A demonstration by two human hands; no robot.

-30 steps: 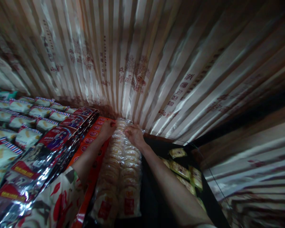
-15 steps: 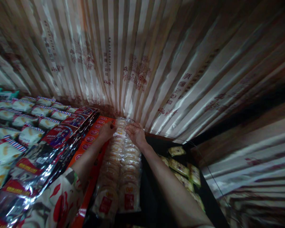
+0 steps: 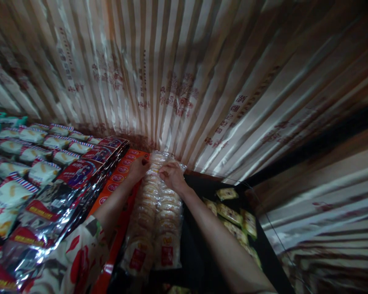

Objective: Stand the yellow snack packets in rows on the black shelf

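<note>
Two long rows of round, flat biscuits in clear plastic packets [image 3: 167,220] lean one behind another, the nearest ones showing red labels. At the far end of the left row is my left hand [image 3: 138,168], its thumb and fingertips closed in a pinch; what they hold, if anything, is too small to make out. My right hand [image 3: 173,177] lies over the far part of the right row. Its fingers are bent and pressed together on the clear plastic of a packet. The fingers hide the biscuits beneath them.
An orange box edge [image 3: 119,173] runs along the left of the rows. Beyond it stand dark red packets [image 3: 79,171] and white striped snack bags [image 3: 44,171]. Small yellow-green packets [image 3: 230,212] lie on the black surface [image 3: 199,249] at right. A pleated printed curtain [image 3: 178,81] hangs behind.
My right hand has shifted slightly toward me and to the left along the packets, its fingers more bent. My left hand has stayed almost in place.
</note>
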